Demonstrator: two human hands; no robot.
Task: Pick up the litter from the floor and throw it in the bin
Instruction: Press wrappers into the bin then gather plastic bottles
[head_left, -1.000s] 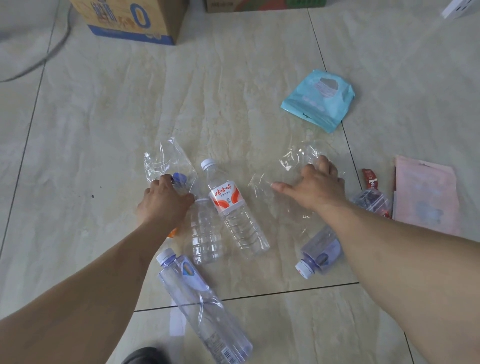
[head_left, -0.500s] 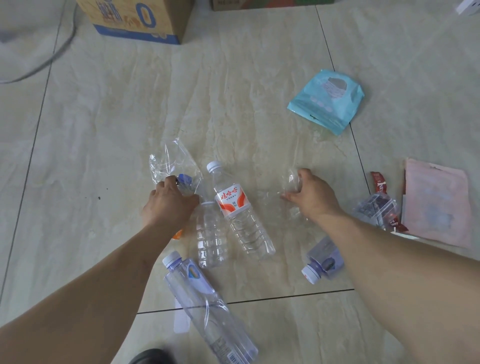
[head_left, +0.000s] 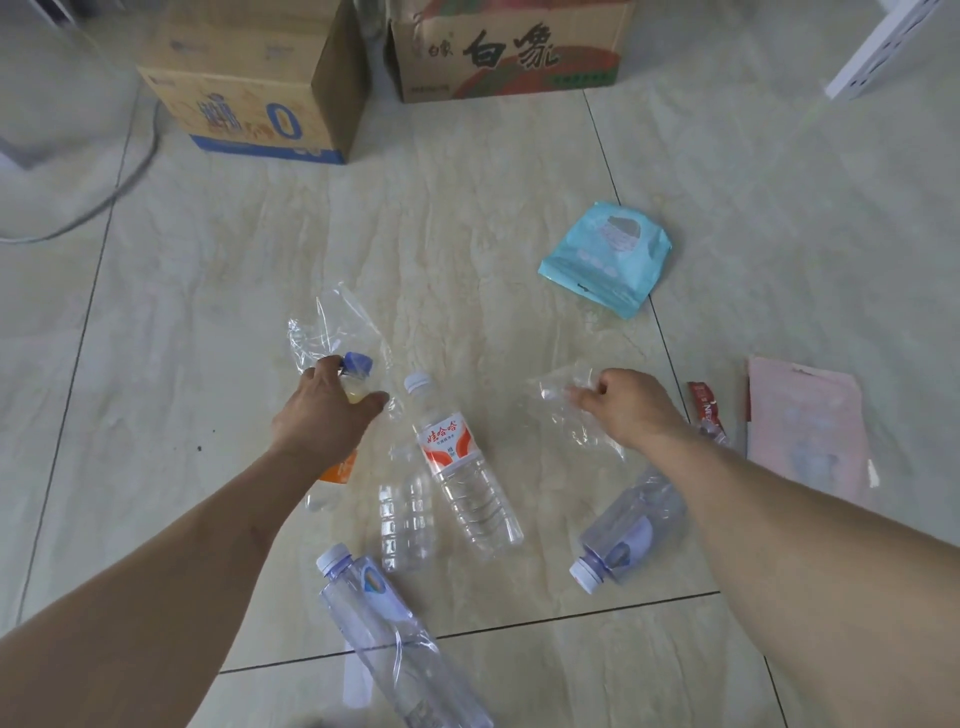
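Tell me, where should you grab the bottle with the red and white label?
Probably around the red-and-white-label bottle at its labelled upper body, from above. It lies flat on the floor, cap pointing away, and that part is round, smooth and uncovered. The clear bottle crowds its left side.

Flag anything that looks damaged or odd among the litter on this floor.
The purple-tinted bottle under the right forearm looks crushed and dented. The rest is plain litter lying flat: the red-label bottle, the teal packet, the pink pouch. No spill shows.
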